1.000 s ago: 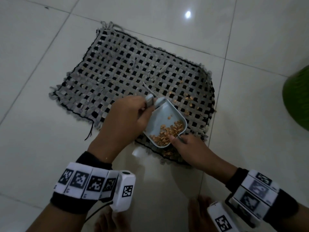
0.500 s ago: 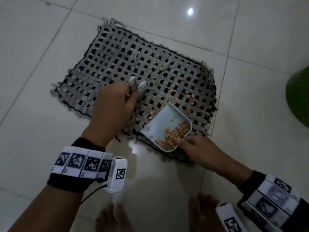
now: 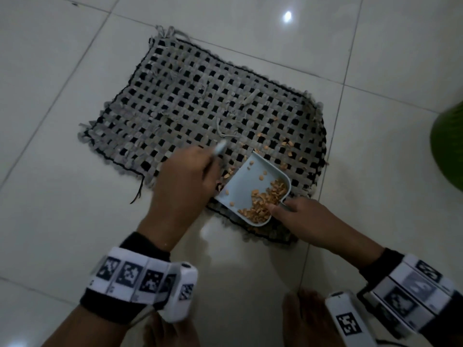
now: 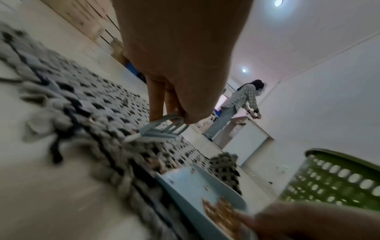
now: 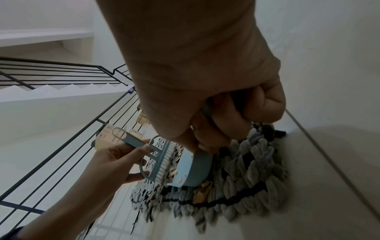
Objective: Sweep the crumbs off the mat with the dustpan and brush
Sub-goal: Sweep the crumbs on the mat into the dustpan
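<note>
Down on the tiled floor (image 3: 62,221), a woven grey-and-black mat (image 3: 190,106) lies flat, with orange crumbs (image 3: 280,144) scattered over its right part. The person's left hand (image 3: 183,181) has its fingers curled round the handle of a small grey-blue brush (image 5: 158,160), whose white bristles point toward the mouth of the dustpan (image 3: 253,181), just beside it. In the right wrist view the bristles stand close to the pan's lip over the mat; whether they touch the weave I cannot tell.

The pale blue dustpan sits tilted on the near right corner of the mat, its open edge facing left and far. A heap of crumbs lies against its back wall, with a few loose ones farther up the pan. The right hand (image 3: 308,221) grips the pan's handle at the near right side, fingers closed round it and the thumb tip against the rim by the heap.

At the far right edge stands a green perforated basket (image 4: 333,183), well apart from the mat. Two bare feet (image 3: 308,319) show at the near edge of the floor.
</note>
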A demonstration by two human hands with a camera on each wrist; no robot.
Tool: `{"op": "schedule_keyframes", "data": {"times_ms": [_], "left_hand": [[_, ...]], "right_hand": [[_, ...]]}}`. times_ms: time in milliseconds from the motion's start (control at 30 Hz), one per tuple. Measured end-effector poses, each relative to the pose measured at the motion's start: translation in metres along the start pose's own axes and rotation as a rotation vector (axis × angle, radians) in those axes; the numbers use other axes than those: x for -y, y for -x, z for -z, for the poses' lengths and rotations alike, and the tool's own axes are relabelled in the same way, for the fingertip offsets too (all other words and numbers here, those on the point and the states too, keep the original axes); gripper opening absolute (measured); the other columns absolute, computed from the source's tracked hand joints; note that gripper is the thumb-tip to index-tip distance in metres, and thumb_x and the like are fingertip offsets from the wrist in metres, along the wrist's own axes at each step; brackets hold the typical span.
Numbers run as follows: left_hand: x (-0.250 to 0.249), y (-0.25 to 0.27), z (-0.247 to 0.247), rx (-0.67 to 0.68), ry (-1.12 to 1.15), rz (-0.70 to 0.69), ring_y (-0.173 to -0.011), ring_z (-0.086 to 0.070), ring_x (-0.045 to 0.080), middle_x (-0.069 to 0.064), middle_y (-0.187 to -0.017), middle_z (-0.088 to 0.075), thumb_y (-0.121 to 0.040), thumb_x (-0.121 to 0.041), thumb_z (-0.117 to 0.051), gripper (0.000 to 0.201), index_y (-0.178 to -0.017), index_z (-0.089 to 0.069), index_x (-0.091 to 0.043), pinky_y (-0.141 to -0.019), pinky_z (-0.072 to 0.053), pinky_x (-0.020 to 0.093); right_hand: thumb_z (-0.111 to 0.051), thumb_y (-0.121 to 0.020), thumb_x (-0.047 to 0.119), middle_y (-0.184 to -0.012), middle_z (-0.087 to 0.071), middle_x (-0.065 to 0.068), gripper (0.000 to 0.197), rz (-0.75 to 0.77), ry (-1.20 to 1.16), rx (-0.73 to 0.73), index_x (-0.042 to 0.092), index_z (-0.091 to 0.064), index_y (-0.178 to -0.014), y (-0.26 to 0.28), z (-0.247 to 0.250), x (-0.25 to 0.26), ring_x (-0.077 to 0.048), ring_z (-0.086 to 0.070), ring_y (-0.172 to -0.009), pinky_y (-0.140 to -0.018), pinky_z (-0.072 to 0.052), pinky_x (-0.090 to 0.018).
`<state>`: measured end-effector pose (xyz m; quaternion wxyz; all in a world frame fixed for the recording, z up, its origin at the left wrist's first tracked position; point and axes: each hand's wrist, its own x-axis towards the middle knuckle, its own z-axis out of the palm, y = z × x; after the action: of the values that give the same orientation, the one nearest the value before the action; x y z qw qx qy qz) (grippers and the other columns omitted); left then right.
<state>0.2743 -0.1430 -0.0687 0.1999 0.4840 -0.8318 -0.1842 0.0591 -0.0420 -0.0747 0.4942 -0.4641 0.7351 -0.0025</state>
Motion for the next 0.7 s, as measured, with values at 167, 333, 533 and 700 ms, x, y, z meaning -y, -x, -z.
{"op": "schedule_keyframes", "data": {"times_ms": [167, 333, 533, 700], "left_hand": [[-0.011, 0.009, -0.004, -0.028, 0.086, 0.026, -0.058, -0.053, 0.017, 0.003, -0.072, -0.06, -0.101, -0.022, -0.059, 0.023, -0.093, -0.071, -0.005, -0.051, -0.041, 0.033], [-0.001, 0.006, 0.008, -0.108, -0.058, 0.155, -0.056, -0.036, 0.011, -0.001, -0.07, -0.046, -0.102, -0.018, -0.056, 0.025, -0.091, -0.069, 0.0, -0.05, -0.019, 0.015], [-0.042, 0.008, -0.026, 0.005, 0.076, 0.112, -0.062, -0.04, 0.01, -0.002, -0.081, -0.046, -0.1, -0.019, -0.056, 0.031, -0.124, -0.066, -0.002, -0.051, -0.022, 0.012], [-0.036, 0.006, -0.017, -0.093, 0.152, 0.087, -0.059, -0.049, 0.011, 0.0, -0.076, -0.056, -0.1, -0.02, -0.059, 0.021, -0.091, -0.07, -0.005, -0.049, -0.038, 0.019]], "right_hand": [[-0.045, -0.097, 0.057, -0.064, -0.055, 0.001, 0.045, -0.039, 0.015, 0.028, 0.02, -0.066, -0.082, 0.0, 0.009, 0.004, -0.013, -0.052, -0.055, -0.052, -0.035, -0.022], [-0.048, -0.094, 0.059, -0.077, -0.063, -0.01, 0.05, -0.057, 0.037, 0.06, 0.015, -0.07, -0.089, -0.002, 0.019, 0.005, -0.024, -0.058, -0.066, -0.059, -0.04, -0.03], [-0.046, -0.096, 0.058, -0.091, -0.067, -0.014, 0.05, -0.049, 0.089, 0.085, 0.015, -0.07, -0.096, -0.004, 0.024, 0.005, -0.03, -0.066, -0.085, -0.068, -0.049, -0.036], [-0.046, -0.096, 0.057, -0.083, -0.062, -0.004, 0.048, -0.043, 0.082, 0.081, 0.016, -0.07, -0.102, -0.004, 0.025, 0.004, -0.025, -0.062, -0.075, -0.064, -0.046, -0.033]]}}
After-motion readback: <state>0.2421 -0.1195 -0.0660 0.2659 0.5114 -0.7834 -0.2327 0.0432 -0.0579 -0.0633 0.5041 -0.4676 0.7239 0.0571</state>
